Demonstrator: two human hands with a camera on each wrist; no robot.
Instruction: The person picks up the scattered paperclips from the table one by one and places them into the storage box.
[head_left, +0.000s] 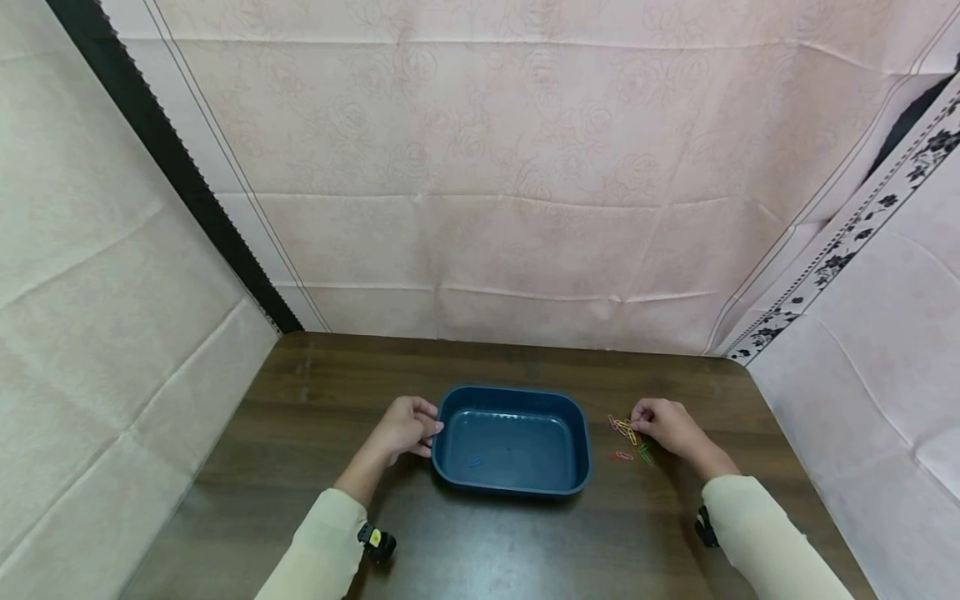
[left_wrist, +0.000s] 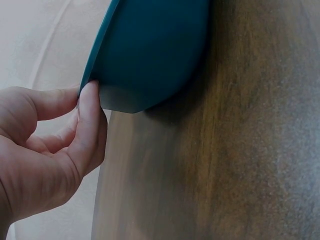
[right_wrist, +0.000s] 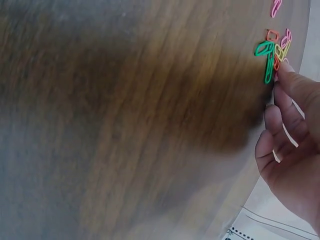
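Note:
A blue rectangular tray (head_left: 513,489) stands on the table, with a small blue paper clip (head_left: 476,462) lying inside it. My left hand (head_left: 405,429) pinches the tray's left rim between thumb and fingers; the left wrist view shows the thumb (left_wrist: 57,102) on one side of the rim. To the right of the tray lies a small pile of paper clips, with yellow clips (head_left: 624,428), green clips (right_wrist: 268,62) and a pink clip (right_wrist: 275,7) among them. At the pile's edge, my right hand (head_left: 671,427) pinches a paper clip, mostly hidden by the fingertips.
The brown wooden table (head_left: 337,500) reaches back to a pale patterned cloth (head_left: 525,250). Similar cloths hang at the left and right sides. A reddish clip (head_left: 623,456) lies slightly apart, nearer the front. Each wrist wears a small black camera.

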